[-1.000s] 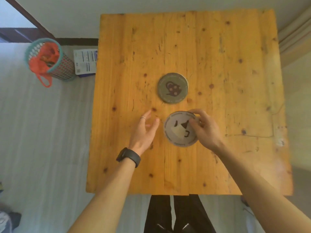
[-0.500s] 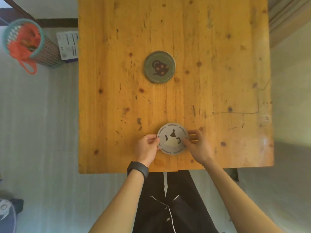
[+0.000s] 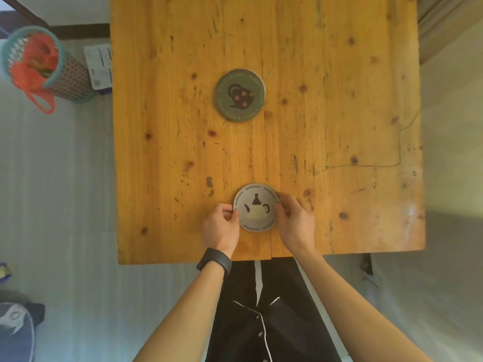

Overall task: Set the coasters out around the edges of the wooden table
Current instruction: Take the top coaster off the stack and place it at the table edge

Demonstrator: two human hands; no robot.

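Note:
A light grey round coaster [image 3: 256, 208] with a teapot picture lies flat near the front edge of the wooden table [image 3: 339, 126]. My left hand [image 3: 221, 226] pinches its left rim and my right hand [image 3: 294, 222] holds its right rim. A dark green coaster [image 3: 240, 95] with a spotted teapot lies alone in the middle of the table, well beyond both hands.
A teal mesh basket [image 3: 34, 64] with an orange net bag stands on the floor to the table's left, beside a white printed box [image 3: 99, 66]. A dark bag [image 3: 15, 333] lies at lower left. My dark clothing shows below the table's front edge.
The grey coaster has been carried from just below the green coaster down to the table's front edge. My left hand, open a second ago, now grips its left rim.

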